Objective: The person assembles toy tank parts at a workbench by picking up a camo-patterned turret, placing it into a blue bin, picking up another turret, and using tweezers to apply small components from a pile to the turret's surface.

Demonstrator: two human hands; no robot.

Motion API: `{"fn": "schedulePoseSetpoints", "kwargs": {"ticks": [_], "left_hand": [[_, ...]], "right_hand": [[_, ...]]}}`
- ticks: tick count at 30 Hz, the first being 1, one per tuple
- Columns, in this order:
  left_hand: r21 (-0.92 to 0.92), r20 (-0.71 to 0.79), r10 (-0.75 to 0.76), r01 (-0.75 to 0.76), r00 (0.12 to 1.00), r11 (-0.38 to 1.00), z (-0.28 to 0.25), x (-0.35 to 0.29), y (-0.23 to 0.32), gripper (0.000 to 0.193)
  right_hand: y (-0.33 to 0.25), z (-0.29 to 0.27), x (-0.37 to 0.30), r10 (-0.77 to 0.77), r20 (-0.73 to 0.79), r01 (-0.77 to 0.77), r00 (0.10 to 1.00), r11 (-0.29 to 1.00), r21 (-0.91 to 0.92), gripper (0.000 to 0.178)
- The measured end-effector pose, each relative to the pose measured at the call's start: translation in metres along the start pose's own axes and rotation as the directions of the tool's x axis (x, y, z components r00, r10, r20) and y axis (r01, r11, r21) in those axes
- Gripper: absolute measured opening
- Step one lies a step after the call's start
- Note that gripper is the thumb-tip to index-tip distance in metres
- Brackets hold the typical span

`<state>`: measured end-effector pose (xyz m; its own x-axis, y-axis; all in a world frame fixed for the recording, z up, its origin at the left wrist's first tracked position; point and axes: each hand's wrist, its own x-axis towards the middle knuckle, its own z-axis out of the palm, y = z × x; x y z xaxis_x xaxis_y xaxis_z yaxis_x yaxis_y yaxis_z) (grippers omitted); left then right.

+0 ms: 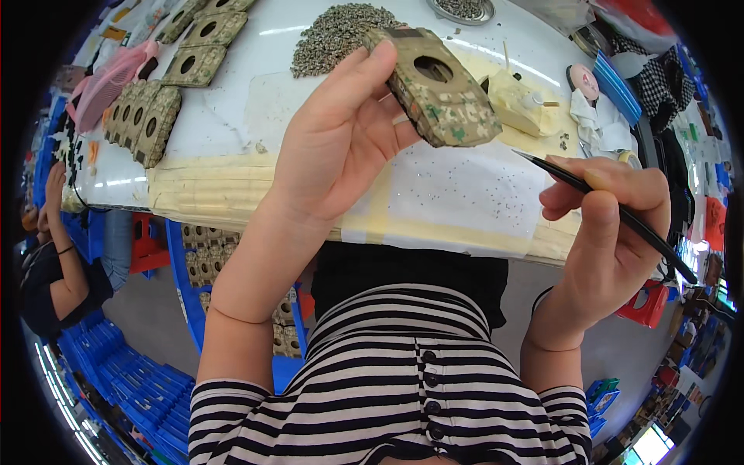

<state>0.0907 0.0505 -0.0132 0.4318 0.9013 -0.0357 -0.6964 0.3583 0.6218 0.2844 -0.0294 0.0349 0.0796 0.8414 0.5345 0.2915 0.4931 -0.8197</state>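
My left hand (341,128) is raised over the bench, fingers closed round a camouflage toy tank hull (465,105). The hull is tilted, with a round hole in its upper face. In my right hand (612,225) are black tweezers (639,226), pinched between thumb and fingers. Their pale tip points up and left, just below the hull's right end and apart from it in the picture. Beneath, a white sheet (418,205) taped to the bench carries many tiny scattered specks. Whether the tweezers grip anything is too small to tell.
A heap of small metallic parts (329,39) lies behind my left hand, and a round dish (463,9) holds more. A yellowish block (523,108) stands at right. More hulls (143,120) and a pink basket (112,81) sit at left. Another person's arm (66,260) shows far left.
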Motion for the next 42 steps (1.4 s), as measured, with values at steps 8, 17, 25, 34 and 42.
{"fn": "schedulePoseSetpoints", "kwargs": {"ticks": [8,17,25,34,42], "left_hand": [[0.058,-0.059,-0.001,0.005,0.998,0.998,0.004,-0.003,-0.001,0.041],[0.049,0.009,-0.005,0.004,1.000,0.999,0.000,-0.003,0.000,0.045],[0.064,-0.003,0.007,-0.007,1.000,0.998,0.001,-0.002,0.000,0.046],[0.063,0.010,0.015,-0.015,1.000,0.998,-0.001,-0.002,0.000,0.046],[0.061,0.019,0.020,-0.021,1.000,0.998,-0.002,-0.002,-0.001,0.045]], "right_hand": [[0.010,0.014,0.031,-0.046,0.260,0.062,0.964,0.997,-0.053,0.016],[0.013,0.016,0.032,-0.053,0.299,0.093,0.953,0.988,-0.121,0.012],[0.011,0.017,0.032,-0.043,0.295,0.092,0.954,0.984,-0.155,0.014],[0.010,0.019,0.033,-0.071,0.302,0.121,0.951,0.981,-0.149,0.015],[0.015,0.018,0.033,-0.073,0.297,0.119,0.952,0.983,-0.138,0.016]]}}
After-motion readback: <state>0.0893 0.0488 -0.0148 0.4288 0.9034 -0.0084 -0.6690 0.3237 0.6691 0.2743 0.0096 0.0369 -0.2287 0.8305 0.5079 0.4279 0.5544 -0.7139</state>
